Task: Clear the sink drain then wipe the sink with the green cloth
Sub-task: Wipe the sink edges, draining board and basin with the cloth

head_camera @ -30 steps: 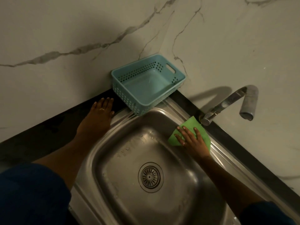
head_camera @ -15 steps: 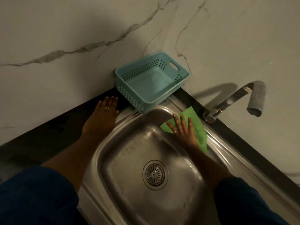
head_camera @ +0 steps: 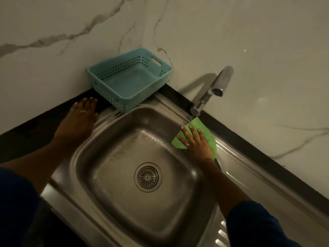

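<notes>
Green cloth point(head_camera: 203, 129): one, pressed against the right wall of the sink point(head_camera: 106, 193) by the flat right hand point(head_camera: 197, 147); left hand point(head_camera: 80, 120) flat, released.

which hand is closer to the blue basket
Left. The left hand rests flat on the dark counter just beside the blue basket; the right hand presses the green cloth on the sink wall, farther off, near the tap.

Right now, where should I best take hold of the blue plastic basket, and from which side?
Probably the near rim of the blue plastic basket, coming from the sink side: it stands upright in the corner, and its handle slot lies close to the marble wall.
</notes>
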